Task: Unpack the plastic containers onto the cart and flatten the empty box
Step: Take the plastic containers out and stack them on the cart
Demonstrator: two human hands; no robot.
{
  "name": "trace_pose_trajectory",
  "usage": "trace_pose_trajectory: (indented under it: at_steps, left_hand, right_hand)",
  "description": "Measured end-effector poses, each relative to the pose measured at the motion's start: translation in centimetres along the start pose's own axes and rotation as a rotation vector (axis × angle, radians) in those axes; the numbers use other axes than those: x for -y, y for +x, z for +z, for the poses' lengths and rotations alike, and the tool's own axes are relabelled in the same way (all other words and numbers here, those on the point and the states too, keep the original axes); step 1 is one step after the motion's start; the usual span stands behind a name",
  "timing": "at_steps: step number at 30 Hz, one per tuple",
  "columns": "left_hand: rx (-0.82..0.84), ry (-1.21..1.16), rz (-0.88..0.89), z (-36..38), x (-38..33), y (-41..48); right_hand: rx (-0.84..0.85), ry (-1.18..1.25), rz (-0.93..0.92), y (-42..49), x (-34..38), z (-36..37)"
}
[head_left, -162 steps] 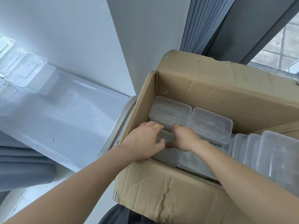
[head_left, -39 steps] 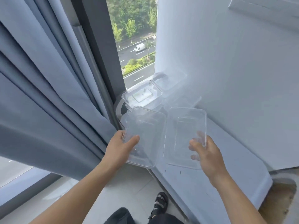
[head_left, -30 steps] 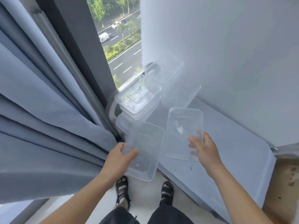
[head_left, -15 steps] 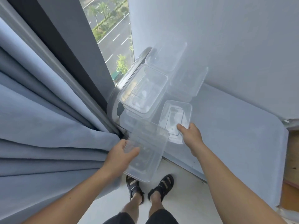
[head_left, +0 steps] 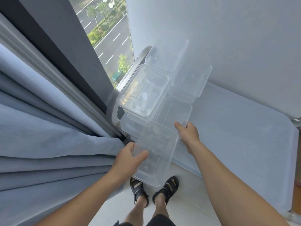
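Heavy blue-grey curtain point(head_left: 48, 128) filled the whole left side, bunched in deep folds down to the lower left. Right beside it, a dark window frame point(head_left: 53, 30) ran diagonally from the upper left, and there was the window point(head_left: 105, 35) at top centre: a narrow strip of glass, daylight pouring through. Far below outside lay a grey road point(head_left: 114, 41) with white lane markings and a line of trees point(head_left: 92, 12) along its verge. The upper right was all plain white wall point(head_left: 228, 30), evenly lit. At the bottom, a pale, smooth floor point(head_left: 187, 209) caught the same soft light.
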State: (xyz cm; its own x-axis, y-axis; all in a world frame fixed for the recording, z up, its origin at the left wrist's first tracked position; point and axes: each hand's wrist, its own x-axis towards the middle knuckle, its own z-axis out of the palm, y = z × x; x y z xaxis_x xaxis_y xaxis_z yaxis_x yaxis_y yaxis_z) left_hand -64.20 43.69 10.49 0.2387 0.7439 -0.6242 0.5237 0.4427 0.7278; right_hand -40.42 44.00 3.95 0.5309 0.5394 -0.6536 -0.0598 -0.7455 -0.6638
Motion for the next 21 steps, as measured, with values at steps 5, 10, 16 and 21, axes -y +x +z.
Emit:
trace_pose_trajectory:
  at_steps: [5, 10, 16, 21]
  left_hand:
    - [-0.004, 0.017, 0.013, 0.1, 0.0, -0.1]
    - [0.034, -0.014, 0.029, 0.8, -1.2, 0.2]
    - [0.112, -0.082, 0.017, 2.4, -3.2, 0.7]
    - [0.16, -0.133, 0.015, 3.9, -4.8, 1.1]
  right_hand:
    - [-0.008, 0.011, -0.003, 0.3, -0.1, 0.2]
    - [-0.066, 0.06, -0.017, -1.2, 0.5, -1.0]
    - [-0.081, 0.295, -0.087, -6.7, 0.2, -3.5]
    - [0.099, 0.282, -0.133, -10.1, -0.3, -4.3]
